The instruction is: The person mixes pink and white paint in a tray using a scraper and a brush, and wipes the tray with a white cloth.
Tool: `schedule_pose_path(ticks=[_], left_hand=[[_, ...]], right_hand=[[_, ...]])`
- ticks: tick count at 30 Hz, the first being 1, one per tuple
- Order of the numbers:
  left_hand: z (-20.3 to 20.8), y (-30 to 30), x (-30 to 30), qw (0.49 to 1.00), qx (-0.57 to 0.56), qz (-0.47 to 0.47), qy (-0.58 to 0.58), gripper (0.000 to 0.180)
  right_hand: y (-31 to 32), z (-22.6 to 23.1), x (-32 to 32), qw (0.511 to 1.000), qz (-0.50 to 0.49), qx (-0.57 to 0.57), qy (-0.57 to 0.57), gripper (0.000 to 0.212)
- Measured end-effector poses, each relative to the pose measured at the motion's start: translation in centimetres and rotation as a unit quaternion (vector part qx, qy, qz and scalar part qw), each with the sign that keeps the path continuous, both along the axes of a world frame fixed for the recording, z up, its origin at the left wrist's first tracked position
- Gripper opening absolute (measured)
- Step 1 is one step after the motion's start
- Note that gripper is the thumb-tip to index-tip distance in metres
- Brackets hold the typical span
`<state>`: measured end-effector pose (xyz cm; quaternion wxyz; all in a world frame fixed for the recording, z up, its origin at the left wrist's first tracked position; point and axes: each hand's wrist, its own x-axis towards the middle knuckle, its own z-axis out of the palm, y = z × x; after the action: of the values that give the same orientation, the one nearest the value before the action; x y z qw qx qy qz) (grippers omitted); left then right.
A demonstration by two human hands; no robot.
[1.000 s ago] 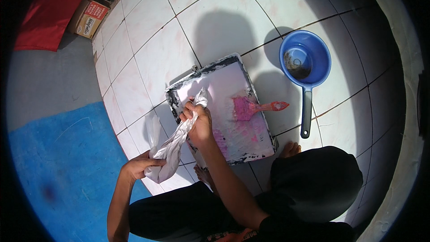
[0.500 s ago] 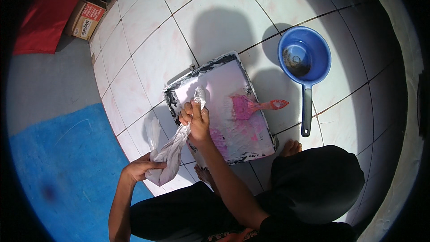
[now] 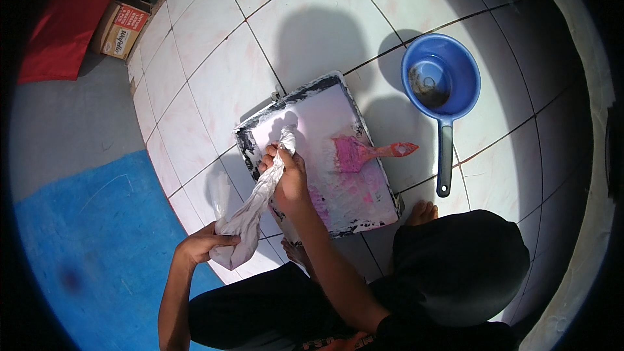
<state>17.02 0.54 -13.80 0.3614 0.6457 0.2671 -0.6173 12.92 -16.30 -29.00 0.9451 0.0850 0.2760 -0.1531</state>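
Turned slightly since half a second ago: right hand (image 3: 286,172), with index finger less raised and a longer stretch of twisted white plastic bag (image 3: 244,229) on show beside the grip. Nearly unmoved: left hand (image 3: 205,244). Unchanged in layout: tray, brush and scoop, shifted a touch in view along with the floor.

Writing: printed lettering on red and tan faces of a small cardboard box (image 3: 123,29), at upper left beside a red sheet (image 3: 68,19); partial letters on black clothing (image 3: 279,312) at the lower edge.

Hands: apart, one at each end of the same bag. Right: closed in a fist around the narrow upper end, above the left part of the tray. Left: thumb on top, clamped on the fuller lower end, just outside the tray; fingers mostly hidden beneath. Clear, thin tail of bag upright beside left hand.

Tray (image 3: 318,86): dark rim smeared with white, on white floor tiles (image 3: 214,71); pale pink paint inside. Brush (image 3: 351,155): pink, bristle end in tray, orange-red handle over the right rim. Scoop (image 3: 465,75): blue, right of tray, dark residue inside, dark handle toward the person.
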Motion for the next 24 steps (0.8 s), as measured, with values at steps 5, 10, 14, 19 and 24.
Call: schedule_pose_path(ticks=[5,10,14,19,24], left_hand=[[0.0,0.5,0.0,1.0,0.003,0.006,-0.011,0.073],[0.2,0.1,0.1,0.999,0.03,0.024,-0.02,0.076],[0.3,0.3,0.3,1.0,0.012,0.017,-0.011,0.076],[0.4,0.1,0.3,1.0,0.007,0.003,-0.005,0.077],[0.4,0.0,0.3,1.0,0.016,-0.011,-0.006,0.076]], right_hand=[[-1.5,-0.6,-0.6,0.987,0.014,0.11,-0.115,0.015],[-1.2,-0.5,-0.4,0.988,0.011,0.11,-0.104,0.017],[-0.4,-0.2,0.0,0.998,0.015,0.009,-0.062,0.022],[0.1,-0.4,0.3,0.997,0.001,-0.073,-0.015,0.021],[0.3,0.3,0.3,0.993,0.003,-0.108,0.037,0.023]])
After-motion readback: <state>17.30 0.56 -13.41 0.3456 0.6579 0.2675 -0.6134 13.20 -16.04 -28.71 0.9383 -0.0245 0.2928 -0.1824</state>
